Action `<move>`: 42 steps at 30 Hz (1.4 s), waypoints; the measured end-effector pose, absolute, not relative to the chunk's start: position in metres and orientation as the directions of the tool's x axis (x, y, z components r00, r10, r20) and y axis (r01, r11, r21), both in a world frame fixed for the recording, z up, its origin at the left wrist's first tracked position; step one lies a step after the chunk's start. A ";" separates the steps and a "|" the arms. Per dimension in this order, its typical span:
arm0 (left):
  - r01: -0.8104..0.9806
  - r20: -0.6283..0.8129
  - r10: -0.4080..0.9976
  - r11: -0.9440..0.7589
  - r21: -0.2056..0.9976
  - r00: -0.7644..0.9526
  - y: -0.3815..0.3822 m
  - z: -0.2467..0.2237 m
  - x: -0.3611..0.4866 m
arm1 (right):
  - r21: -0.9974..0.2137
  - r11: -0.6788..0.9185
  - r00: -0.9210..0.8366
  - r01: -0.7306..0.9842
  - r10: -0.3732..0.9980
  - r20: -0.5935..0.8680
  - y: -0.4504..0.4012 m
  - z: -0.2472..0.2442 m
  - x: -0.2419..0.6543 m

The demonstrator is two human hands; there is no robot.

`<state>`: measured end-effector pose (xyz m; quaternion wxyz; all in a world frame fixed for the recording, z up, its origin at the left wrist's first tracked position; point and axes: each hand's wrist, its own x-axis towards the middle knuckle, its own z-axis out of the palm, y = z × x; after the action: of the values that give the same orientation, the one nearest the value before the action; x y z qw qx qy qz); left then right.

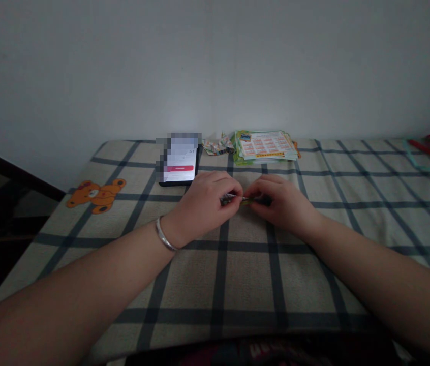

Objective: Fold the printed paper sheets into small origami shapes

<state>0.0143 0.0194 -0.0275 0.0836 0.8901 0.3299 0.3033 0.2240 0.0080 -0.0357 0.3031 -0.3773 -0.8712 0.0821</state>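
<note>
While both hands meet above the checked cloth [245,282], the left hand [209,198] and right hand [281,203] pinch a small piece of paper [245,201] between thumbs and fingers, which mostly hide it. Beyond lie a phone [180,160], partly pixelated, crumpled paper [218,146] and stacked printed sheets [264,146].

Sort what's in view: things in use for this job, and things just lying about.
In use:
- small paper-like piece, pinched between left hand and right hand

Lying about:
- phone
- teddy bear figure
- red and green items
- printed sheets and crumpled patterned paper; untouched, though possibly related
</note>
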 end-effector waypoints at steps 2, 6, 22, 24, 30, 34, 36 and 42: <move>0.535 0.475 0.635 -0.772 0.344 0.609 0.019 -0.026 0.014 | -0.371 0.697 -0.524 0.614 0.711 0.469 0.007 -0.035 0.224; 0.545 0.474 0.632 -0.772 0.326 0.613 0.017 -0.025 0.012 | -0.411 0.651 -0.479 0.639 0.754 0.450 0.006 -0.033 0.223; 0.651 0.405 0.706 -0.702 0.288 0.582 0.025 -0.033 0.007 | -0.505 0.496 -0.318 0.707 0.860 0.400 0.016 -0.036 0.238; 0.646 0.413 0.688 -0.717 0.261 0.597 0.025 -0.033 0.007 | -0.449 0.524 -0.351 0.724 0.840 0.414 0.015 -0.035 0.237; 0.620 0.434 0.640 -0.756 0.210 0.634 0.026 -0.035 0.007 | -0.404 0.610 -0.430 0.681 0.781 0.453 0.012 -0.030 0.233; 0.628 0.450 0.654 -0.743 0.230 0.609 0.025 -0.035 0.008 | -0.432 0.603 -0.407 0.671 0.786 0.465 0.011 -0.029 0.231; 0.625 0.472 0.658 -0.738 0.252 0.587 0.024 -0.035 0.008 | -0.413 0.609 -0.402 0.677 0.776 0.486 0.010 -0.030 0.231; 0.603 0.597 0.613 -0.756 0.253 0.518 0.022 -0.029 0.007 | -0.352 0.609 -0.363 0.710 0.746 0.558 0.011 -0.029 0.234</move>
<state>0.0065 0.0220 -0.0293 0.0070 0.8711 0.3491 0.3455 0.2335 0.0109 -0.0287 0.3519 -0.4412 -0.8252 0.0254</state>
